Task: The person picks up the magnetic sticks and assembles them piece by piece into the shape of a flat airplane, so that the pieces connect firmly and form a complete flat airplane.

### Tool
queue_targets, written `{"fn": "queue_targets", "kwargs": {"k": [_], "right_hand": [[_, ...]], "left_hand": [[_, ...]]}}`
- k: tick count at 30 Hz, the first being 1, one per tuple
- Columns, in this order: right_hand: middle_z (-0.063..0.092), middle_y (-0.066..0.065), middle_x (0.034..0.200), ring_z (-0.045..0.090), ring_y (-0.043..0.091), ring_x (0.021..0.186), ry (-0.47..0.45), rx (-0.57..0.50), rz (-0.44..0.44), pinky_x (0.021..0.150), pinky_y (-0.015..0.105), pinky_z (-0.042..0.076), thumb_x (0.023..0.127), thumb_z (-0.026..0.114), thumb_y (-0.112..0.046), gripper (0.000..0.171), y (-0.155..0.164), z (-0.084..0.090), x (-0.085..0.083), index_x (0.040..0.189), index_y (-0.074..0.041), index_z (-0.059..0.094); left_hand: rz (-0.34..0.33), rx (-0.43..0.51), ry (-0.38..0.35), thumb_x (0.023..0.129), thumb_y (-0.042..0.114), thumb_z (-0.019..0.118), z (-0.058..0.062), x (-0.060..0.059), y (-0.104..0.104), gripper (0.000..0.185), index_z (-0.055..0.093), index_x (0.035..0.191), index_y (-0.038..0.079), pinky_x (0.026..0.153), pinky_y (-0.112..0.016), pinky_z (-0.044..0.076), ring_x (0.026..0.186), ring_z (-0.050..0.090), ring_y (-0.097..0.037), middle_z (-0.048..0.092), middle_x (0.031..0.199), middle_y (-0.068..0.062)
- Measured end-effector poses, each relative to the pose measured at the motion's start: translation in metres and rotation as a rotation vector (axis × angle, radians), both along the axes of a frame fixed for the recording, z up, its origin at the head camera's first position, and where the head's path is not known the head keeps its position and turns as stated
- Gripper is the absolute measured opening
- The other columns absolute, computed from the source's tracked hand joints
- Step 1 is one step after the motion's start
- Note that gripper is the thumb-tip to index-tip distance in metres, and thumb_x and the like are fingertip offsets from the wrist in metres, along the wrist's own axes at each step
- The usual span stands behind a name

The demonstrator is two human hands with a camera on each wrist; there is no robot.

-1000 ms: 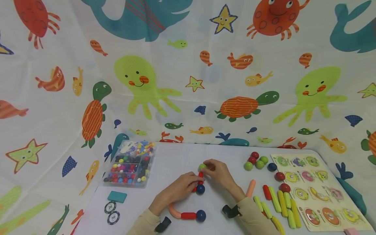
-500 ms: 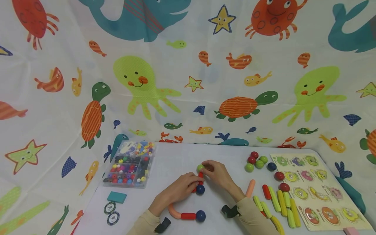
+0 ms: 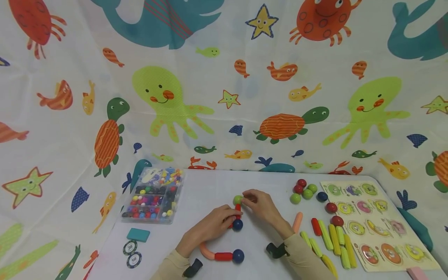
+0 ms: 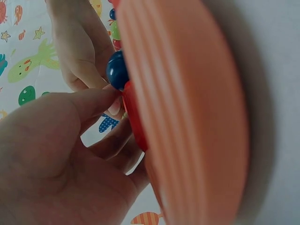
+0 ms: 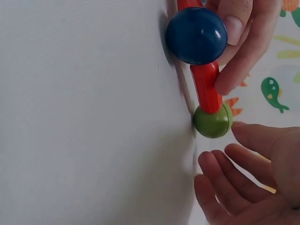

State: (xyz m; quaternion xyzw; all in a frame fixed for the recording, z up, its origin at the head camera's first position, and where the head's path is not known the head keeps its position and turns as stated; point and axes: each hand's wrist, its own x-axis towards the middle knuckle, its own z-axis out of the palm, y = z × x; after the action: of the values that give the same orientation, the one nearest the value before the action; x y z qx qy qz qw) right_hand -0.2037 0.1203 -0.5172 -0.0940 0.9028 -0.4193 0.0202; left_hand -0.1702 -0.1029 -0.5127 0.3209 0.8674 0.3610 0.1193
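Head view is showing a white surface in front of a sea-creature curtain, and very little is changing across the last second: the camera is drifting slightly, while the two hands are staying at the middle of the surface. On the far left a clear bead box is sitting, with a teal block and two round chips nearer the person.

Moving right, the left hand is pinching a short red stick between thumb and fingers; the left wrist view confirms the curled fingers closing on the red piece, with a blue ball at its near end. Nearer still, an orange curved piece joined to a second red stick and ball is lying untouched.

The green ball is sitting at the far end of the held stick, touching it. The right hand is beside it; in the right wrist view its fingers are relaxed and slightly spread, just apart from the green ball, where half a second earlier the fingertips looked closer over it. My reading is that the ball is now attached and the hand is letting go.

On the right, loose balls, yellow and green sticks and a peg puzzle board are lying in place.
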Motion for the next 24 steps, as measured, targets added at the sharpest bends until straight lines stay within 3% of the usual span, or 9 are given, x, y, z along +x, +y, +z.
{"fn": "queue_targets", "kwargs": {"k": [6, 12, 18, 24], "right_hand": [[0.074, 0.0, 0.11, 0.07, 0.017, 0.098, 0.021, 0.001, -0.036, 0.084, 0.035, 0.06, 0.095, 0.072, -0.024, 0.025, 0.012, 0.003, 0.001, 0.117, -0.013, 0.072], [0.074, -0.001, 0.11, 0.069, 0.017, 0.098, 0.01, 0.003, -0.086, 0.089, 0.038, 0.058, 0.095, 0.072, -0.025, 0.026, 0.033, 0.008, 0.003, 0.118, -0.014, 0.072], [0.073, 0.0, 0.115, 0.065, 0.017, 0.102, -0.018, 0.015, -0.117, 0.094, 0.038, 0.056, 0.098, 0.069, -0.026, 0.029, 0.065, 0.014, 0.005, 0.125, -0.015, 0.07], [0.073, 0.004, 0.114, 0.066, 0.021, 0.104, 0.023, 0.021, -0.166, 0.095, 0.043, 0.055, 0.1, 0.066, -0.027, 0.03, 0.106, 0.024, 0.017, 0.125, -0.011, 0.069]], "left_hand": [[-0.006, 0.016, -0.002, 0.104, 0.015, 0.056, -0.002, 0.001, 0.0, 0.032, 0.066, 0.135, 0.017, 0.076, -0.017, 0.045, 0.085, 0.05, -0.003, 0.06, 0.101, 0.006], [-0.01, 0.021, -0.018, 0.105, 0.016, 0.055, -0.001, 0.003, 0.0, 0.032, 0.065, 0.135, 0.016, 0.075, -0.017, 0.045, 0.085, 0.05, -0.003, 0.059, 0.1, 0.007], [-0.029, 0.042, 0.005, 0.105, 0.013, 0.055, 0.0, 0.002, -0.002, 0.032, 0.065, 0.135, 0.014, 0.076, -0.017, 0.046, 0.086, 0.051, -0.004, 0.061, 0.103, 0.003], [-0.013, 0.041, -0.014, 0.105, 0.014, 0.056, 0.002, 0.003, -0.004, 0.032, 0.065, 0.136, 0.015, 0.076, -0.017, 0.047, 0.087, 0.051, -0.004, 0.062, 0.104, 0.003]]}}
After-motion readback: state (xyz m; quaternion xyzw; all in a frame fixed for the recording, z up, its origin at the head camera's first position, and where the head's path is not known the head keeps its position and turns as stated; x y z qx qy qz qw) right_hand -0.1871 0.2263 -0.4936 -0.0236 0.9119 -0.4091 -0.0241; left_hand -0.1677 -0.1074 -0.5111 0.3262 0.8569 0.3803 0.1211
